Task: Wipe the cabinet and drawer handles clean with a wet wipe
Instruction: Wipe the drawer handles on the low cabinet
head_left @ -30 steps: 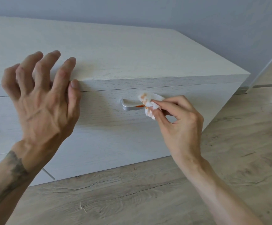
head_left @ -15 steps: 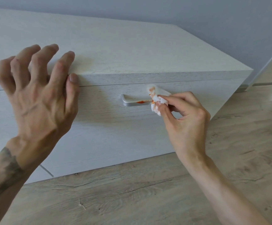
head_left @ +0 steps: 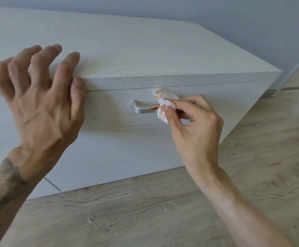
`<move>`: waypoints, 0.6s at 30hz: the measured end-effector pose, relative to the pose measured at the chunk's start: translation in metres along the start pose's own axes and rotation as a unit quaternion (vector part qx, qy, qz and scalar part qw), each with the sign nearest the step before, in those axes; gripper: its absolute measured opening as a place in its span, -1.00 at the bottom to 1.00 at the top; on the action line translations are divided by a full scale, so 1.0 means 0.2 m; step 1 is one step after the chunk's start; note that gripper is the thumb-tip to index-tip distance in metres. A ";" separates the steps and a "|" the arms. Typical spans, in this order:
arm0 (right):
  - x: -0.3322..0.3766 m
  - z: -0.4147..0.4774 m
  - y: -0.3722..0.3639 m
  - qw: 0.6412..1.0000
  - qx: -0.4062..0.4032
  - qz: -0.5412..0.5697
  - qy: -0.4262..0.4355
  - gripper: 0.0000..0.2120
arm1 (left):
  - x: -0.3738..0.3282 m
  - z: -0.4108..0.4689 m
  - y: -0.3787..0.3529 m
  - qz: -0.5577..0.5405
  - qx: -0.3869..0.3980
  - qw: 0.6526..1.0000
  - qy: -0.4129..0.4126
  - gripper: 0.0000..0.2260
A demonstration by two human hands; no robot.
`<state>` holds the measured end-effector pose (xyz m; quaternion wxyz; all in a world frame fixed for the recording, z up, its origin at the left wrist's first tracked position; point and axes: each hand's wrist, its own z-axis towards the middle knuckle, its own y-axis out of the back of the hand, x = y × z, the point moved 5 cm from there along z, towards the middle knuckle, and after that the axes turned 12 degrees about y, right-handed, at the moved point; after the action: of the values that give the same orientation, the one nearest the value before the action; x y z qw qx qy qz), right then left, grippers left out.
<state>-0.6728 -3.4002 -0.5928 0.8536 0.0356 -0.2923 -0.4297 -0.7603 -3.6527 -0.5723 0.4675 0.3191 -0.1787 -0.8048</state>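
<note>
While the wiping is going on at the right, the left hand [head_left: 38, 107] is hovering at the far left with fingers spread and curled, holding nothing; its thumb tip is lying against the front edge of the cabinet [head_left: 145, 50] top. Whether the other fingertips are touching the top cannot be told.

Moving right, the drawer [head_left: 113, 139] front is showing a metal handle [head_left: 141, 108], its long axis running level, left to right. Its left part is looking clean; an orange smear [head_left: 154, 108] is sitting on the bar just left of where the wipe meets it.

Further right, the right hand [head_left: 193, 125] is pinching a crumpled wet wipe [head_left: 163, 104] between thumb and forefinger, the remaining fingers folded in. Orange stains are already showing on the wipe, which is pressing against the handle's right part and hiding that end.

Judgement: the smear is lying immediately left of the right hand, along the bar's axis, so the next stroke is calling for a leftward slide; the right hand is clearly the nearer one. Other handles are not in view.
</note>
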 end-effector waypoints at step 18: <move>0.04 0.00 -0.03 0.997 0.064 -0.009 0.051 -0.90 | -0.01 -0.01 0.00 0.040 -0.049 0.998 0.008 -0.62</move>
<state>-0.6746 -3.4099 -0.5912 0.8595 0.1153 -0.2748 -0.4154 -0.7579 -3.6514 -0.5725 0.5156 0.2950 -0.1483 -0.7907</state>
